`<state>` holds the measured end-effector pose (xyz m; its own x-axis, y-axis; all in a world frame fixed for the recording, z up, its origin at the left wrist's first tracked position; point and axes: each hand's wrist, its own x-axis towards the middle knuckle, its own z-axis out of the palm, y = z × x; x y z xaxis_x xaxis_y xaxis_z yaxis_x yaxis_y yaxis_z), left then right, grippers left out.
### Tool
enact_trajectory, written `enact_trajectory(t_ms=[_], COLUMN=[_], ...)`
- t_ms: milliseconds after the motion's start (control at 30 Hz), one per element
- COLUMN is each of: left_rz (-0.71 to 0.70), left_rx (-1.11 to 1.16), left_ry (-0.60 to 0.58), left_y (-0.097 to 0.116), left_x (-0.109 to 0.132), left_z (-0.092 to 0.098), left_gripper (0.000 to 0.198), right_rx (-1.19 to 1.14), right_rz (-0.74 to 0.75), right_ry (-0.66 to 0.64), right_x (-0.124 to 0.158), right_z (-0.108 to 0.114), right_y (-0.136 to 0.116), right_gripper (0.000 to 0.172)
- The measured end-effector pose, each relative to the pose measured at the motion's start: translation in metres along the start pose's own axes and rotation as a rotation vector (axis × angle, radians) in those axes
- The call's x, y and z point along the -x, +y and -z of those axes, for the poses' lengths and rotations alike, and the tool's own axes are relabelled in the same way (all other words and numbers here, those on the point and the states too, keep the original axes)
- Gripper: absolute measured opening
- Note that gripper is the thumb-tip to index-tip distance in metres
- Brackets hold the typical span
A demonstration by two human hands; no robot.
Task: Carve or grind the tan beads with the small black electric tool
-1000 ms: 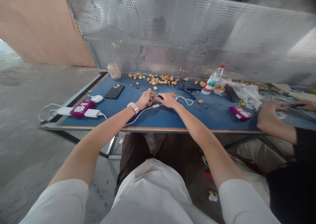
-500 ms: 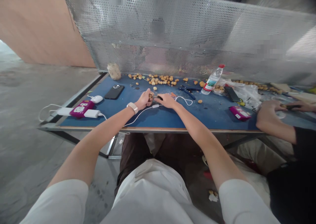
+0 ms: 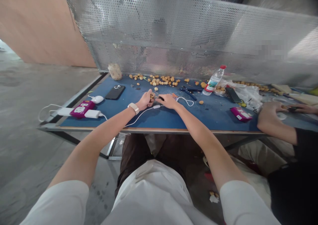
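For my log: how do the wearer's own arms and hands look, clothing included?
Both arms have loose, plain white short sleeves with no visible markings. The left hand is ungloved, with a pale band, perhaps a watch strap, at its wrist. The right hand is also ungloved; no band shows there.

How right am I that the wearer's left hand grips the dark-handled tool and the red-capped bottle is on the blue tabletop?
One part is wrong: the head view shows the dark-handled tool in the wearer's right hand, not the left hand. The red-capped bottle is indeed on the blue tabletop.
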<state>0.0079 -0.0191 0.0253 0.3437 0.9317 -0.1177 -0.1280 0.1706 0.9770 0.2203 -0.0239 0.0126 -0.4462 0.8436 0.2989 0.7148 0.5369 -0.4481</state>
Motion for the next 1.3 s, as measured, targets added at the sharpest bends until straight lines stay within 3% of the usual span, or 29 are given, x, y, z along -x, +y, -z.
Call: enact_trajectory(t_ms=[300, 600, 767, 867, 967, 1067, 1133, 1300], left_rz=[-0.003, -0.063, -0.206, -0.419, -0.569, -0.593, -0.588, -0.547], left_rx=[0.0, -0.071, -0.335, -0.666, -0.964, -1.103, -1.171, -1.281], left_ry=[-0.024, 0.02, 0.047, 0.08, -0.022, -0.275, -0.367, -0.334], left_y=[-0.001, -0.002, 0.001, 0.008, 0.016, 0.019, 0.019, 0.016], left_x=[-0.002, -0.004, -0.005, -0.005, 0.0, 0.01, 0.016, 0.02], left_z=[0.004, 0.005, 0.013, 0.021, 0.025, 0.023, 0.02, 0.017], left_gripper=[0.056, 0.046, 0.044, 0.038, 0.031, 0.027, 0.032, 0.036], right_rx=[-0.03, -0.115, -0.103, -0.071, -0.039, -0.01, -0.006, 0.004], right_rz=[0.01, 0.018, -0.003, -0.026, -0.067, -0.107, -0.115, -0.12], right_ry=[0.001, 0.027, 0.073, 0.084, 0.107, 0.122, 0.124, 0.124], right_x=[0.0, 0.001, 0.003, 0.004, 0.004, 0.004, 0.004, 0.006], right_z=[0.0, 0.002, 0.006, 0.009, 0.01, 0.013, 0.014, 0.018], right_y=[0.001, 0.006, 0.01, 0.014, 0.018, 0.021, 0.023, 0.025], right_gripper=[0.062, 0.071, 0.066, 0.061, 0.059, 0.061, 0.062, 0.06])
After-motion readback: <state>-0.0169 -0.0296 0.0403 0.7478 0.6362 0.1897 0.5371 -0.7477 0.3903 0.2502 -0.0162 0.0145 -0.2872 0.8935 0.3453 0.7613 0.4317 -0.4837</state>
